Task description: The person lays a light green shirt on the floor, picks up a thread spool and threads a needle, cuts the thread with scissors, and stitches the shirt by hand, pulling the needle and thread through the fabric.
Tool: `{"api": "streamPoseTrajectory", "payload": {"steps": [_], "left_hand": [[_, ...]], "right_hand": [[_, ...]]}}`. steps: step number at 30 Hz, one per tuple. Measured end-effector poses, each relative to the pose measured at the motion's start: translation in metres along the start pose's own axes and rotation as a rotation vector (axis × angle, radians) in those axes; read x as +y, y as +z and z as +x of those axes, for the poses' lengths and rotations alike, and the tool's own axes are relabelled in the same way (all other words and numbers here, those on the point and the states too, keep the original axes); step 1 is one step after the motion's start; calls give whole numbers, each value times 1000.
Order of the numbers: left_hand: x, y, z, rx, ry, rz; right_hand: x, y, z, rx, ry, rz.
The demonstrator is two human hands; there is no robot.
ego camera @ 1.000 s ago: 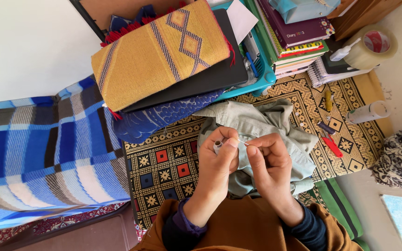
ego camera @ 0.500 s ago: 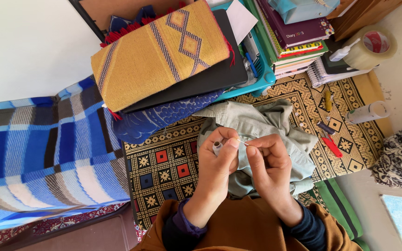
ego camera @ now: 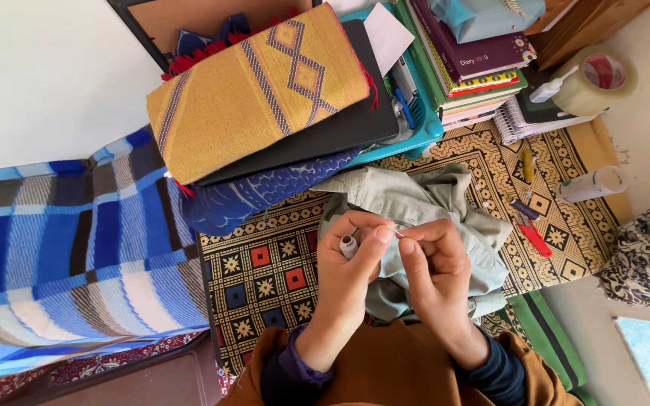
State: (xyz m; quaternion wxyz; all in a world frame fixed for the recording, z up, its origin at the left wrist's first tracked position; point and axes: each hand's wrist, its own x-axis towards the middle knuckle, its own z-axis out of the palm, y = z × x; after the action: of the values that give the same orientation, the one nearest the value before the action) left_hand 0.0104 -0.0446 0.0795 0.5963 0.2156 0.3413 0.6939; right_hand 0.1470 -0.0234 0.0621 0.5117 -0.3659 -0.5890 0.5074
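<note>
Two hands meet over a grey-green garment (ego camera: 415, 203) bunched near the middle of the patterned mat (ego camera: 265, 278). The left hand (ego camera: 347, 263) cups a small thread spool (ego camera: 348, 246), thumb pinched against the right hand (ego camera: 434, 263), whose fingertips nip a thin needle (ego camera: 398, 234). Red scissors (ego camera: 533, 237) lie toward the mat's right edge.

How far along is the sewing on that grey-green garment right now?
Early, by the look of it. Laid out: the grey-green garment lies bunched on the patterned mat, and a red-handled tool waits beside it. In hand: the left hand holds a small thread spool while the right hand meets it at a thin needle. Left: no stitching on the cloth is visible.
</note>
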Motion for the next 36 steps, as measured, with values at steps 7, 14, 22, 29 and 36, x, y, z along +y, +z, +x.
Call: {"api": "streamPoseTrajectory", "payload": {"steps": [7,14,22,29,36], "left_hand": [[1,-3,0,7,110,135],[0,-10,5,0,223,237],[-6,-14,5,20,172,278],[-7,-14,9,66,-8,181],[-10,-18,15,148,-133,184]], "right_hand": [[-8,1,6,-97,61,55],[-30,-9,32,-100,-121,-287],[-41,-1,37,-106,-121,-399],[-41,-2,46,-178,-342,-728],[-26,-8,51,-241,-8,-274]]}}
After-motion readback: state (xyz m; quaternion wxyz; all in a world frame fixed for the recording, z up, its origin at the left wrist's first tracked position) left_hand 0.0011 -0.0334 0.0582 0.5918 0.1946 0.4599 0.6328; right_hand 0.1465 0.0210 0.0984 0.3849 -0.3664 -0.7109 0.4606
